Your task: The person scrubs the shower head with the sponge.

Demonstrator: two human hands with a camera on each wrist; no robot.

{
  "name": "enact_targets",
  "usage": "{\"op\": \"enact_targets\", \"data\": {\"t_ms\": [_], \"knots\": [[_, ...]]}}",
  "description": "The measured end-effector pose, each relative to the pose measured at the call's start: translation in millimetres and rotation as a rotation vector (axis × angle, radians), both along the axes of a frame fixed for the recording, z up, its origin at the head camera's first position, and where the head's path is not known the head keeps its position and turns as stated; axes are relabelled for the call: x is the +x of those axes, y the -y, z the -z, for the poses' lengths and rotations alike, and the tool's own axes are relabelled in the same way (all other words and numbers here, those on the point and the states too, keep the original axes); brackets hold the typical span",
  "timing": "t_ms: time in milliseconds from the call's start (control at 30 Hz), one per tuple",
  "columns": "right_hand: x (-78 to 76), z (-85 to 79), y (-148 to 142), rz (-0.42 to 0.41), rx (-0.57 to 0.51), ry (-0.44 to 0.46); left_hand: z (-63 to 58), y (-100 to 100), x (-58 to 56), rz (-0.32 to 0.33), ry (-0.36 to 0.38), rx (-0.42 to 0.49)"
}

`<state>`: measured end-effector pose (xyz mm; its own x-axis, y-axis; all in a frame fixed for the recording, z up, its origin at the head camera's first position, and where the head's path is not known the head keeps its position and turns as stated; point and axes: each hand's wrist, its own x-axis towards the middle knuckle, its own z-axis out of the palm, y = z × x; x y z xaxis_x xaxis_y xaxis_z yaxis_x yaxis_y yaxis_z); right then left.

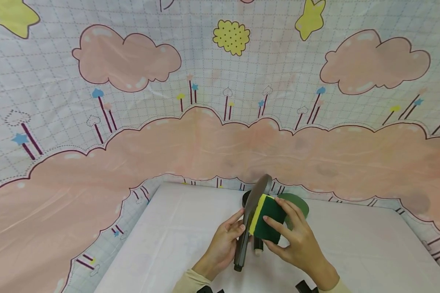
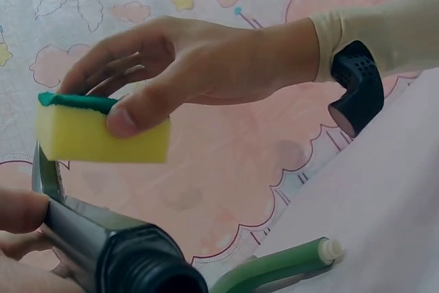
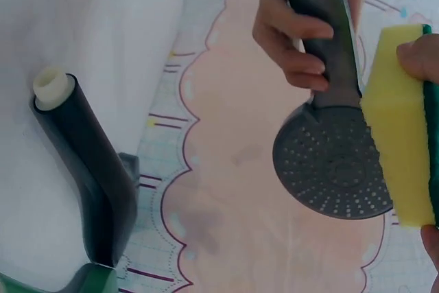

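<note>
My left hand (image 1: 221, 246) grips a dark grey shower head (image 1: 256, 196) by its handle, which points down toward me. In the right wrist view, the shower head's round nozzle plate (image 3: 329, 162) faces that camera. A yellow and green sponge (image 1: 273, 219) is pinched between the thumb and fingers of my right hand (image 1: 300, 240). Its yellow side faces the shower head, with the thumb on the yellow foam (image 2: 82, 135) in the left wrist view. The sponge overlaps the plate's edge; whether they touch I cannot tell.
Behind my hands a green shower head (image 1: 298, 203) lies on the white tabletop (image 1: 161, 244). Beside it is a black one, whose handle (image 3: 89, 169) has a pale end. A cloud-patterned sheet (image 1: 220, 150) rises beyond the table's far edge.
</note>
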<state>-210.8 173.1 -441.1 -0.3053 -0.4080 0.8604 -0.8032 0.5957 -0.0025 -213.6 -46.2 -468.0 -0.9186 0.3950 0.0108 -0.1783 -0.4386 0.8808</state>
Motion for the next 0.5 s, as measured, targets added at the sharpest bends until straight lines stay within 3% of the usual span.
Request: {"op": "enact_targets", "data": {"t_ms": [100,500], "knots": [[-2.9,-2.8,-3.8,0.004,-0.035,-0.002,-0.7,0.5,0.9,0.000,-0.001,-0.005],[-5.0,-7.8,-18.8,-0.001,-0.190,0.138,3.8,2.5,4.1,-0.006,-0.027,-0.068]]}}
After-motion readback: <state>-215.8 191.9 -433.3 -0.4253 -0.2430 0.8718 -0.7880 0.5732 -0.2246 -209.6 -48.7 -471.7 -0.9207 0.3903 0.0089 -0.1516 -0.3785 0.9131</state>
